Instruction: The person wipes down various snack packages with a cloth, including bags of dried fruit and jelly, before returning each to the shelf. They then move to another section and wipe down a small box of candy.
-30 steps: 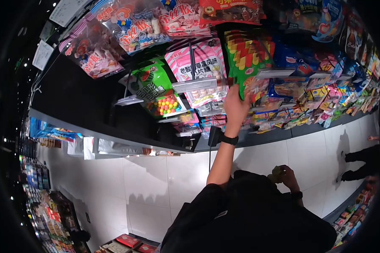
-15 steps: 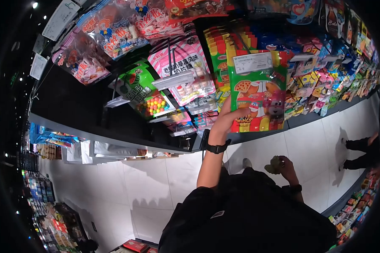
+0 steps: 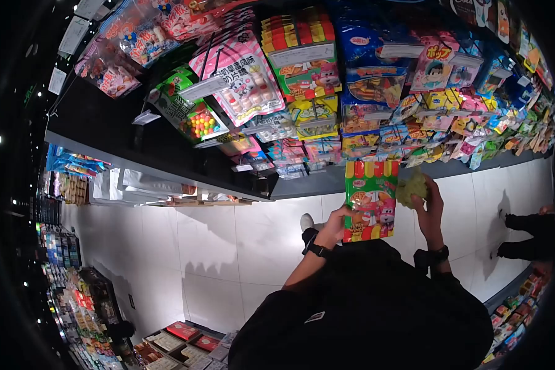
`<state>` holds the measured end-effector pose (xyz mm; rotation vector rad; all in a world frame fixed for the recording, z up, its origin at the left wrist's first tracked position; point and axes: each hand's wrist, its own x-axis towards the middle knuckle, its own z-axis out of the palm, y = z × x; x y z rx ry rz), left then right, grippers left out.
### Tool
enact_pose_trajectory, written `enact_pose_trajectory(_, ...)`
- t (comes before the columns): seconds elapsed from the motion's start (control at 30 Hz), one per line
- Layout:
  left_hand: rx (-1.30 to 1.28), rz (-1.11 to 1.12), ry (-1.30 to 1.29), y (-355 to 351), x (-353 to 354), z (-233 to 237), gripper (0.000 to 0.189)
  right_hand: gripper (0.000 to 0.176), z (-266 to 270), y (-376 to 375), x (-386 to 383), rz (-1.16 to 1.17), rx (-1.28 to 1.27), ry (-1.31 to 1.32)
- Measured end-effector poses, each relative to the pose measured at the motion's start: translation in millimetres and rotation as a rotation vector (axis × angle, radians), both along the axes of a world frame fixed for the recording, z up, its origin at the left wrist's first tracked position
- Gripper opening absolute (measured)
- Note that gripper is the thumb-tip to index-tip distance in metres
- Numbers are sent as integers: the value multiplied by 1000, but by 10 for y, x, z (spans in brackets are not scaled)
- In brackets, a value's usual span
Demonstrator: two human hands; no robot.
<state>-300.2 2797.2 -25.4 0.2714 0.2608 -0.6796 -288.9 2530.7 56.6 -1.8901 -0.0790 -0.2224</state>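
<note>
My left hand [image 3: 335, 226] grips the lower left edge of a red, green and yellow candy bag [image 3: 371, 202], held upright in front of my body. My right hand [image 3: 430, 209] is closed around a lumpy green object [image 3: 411, 190] just to the right of the bag; what it is I cannot make out. Similar red and green bags [image 3: 308, 79] hang from a hook on the rack above. Beside them hang a pink and white candy bag [image 3: 240, 83] and blue bags [image 3: 371, 83].
A dark shelf edge [image 3: 160, 176] runs below the hanging bags. Another person's legs [image 3: 527, 237] stand on the pale tiled floor [image 3: 209, 259] at the right. Boxes [image 3: 183, 331] lie on a low display at the bottom; more shelves line the left.
The candy bag in my left hand has come away from the rack, down towards my body. My right hand has risen with the green object, close beside the bag. The view has shifted.
</note>
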Motion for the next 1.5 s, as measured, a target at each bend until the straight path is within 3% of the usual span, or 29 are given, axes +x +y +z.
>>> enact_pose_trajectory(0.17, -56, -96, -21, -299, -99, 45, 49, 53, 13, 295, 82, 201, -245, 142)
enact_pose_trajectory(0.23, 2, -69, -4, -375, -137, 2, 50, 52, -68, 452, 67, 312, -485, -113)
enact_pose_trajectory(0.3, -84, -86, 107, -314, -160, -208, 51, 48, -39, 634, 20, 411, -425, -102)
enact_pose_trajectory(0.37, -40, -57, 88, -215, -192, -58, 51, 46, 33, 766, -25, 553, -477, -180)
enact_pose_trajectory(0.43, -6, -22, 72, -169, -198, 80, 50, 46, -22, 815, 139, 544, -479, -245)
enact_pose_trajectory(0.5, 157, -87, -154, -114, -244, 127, 51, 44, -117, 880, 335, 286, -493, -133)
enact_pose_trajectory(0.57, 82, -93, -50, -50, -220, -45, 59, 41, -113, 1027, 371, 311, -438, -106)
enact_pose_trajectory(0.63, 58, -7, -76, 49, -171, -211, 67, 39, -16, 1221, 243, 401, -532, -276)
enact_pose_trajectory(0.77, 39, 71, -99, 405, -10, -33, 74, 40, 52, 1254, 164, 491, -510, -263)
enact_pose_trajectory(0.83, 139, 51, -117, 514, 11, 82, 74, 39, 4, 1187, 248, 413, -491, -162)
enact_pose_trajectory(0.9, 107, 27, -120, 572, 36, 237, 76, 37, -81, 1175, 386, 188, -395, -119)
enact_pose_trajectory(1.03, 36, -3, -94, 665, 92, 228, 76, 38, -59, 1383, 498, 79, -498, -215)
enact_pose_trajectory(1.13, 47, -7, -68, 767, 209, 88, 73, 37, 70, 1571, 392, 280, -494, -124)
enact_pose_trajectory(1.23, 18, -14, -51, 801, 287, -8, 71, 38, 110, 1581, 259, 440, -462, -204)
enact_pose_trajectory(1.3, 89, 0, -105, 826, 248, 62, 71, 37, 79, 1460, 332, 392, -445, -153)
enact_pose_trajectory(1.37, 129, -16, -112, 851, 235, 193, 71, 37, 4, 1350, 484, 171, -419, -136)
enact_pose_trajectory(1.5, 151, -116, -157, 866, 249, 139, 68, 36, -37, 1301, 538, 151, -477, -150)
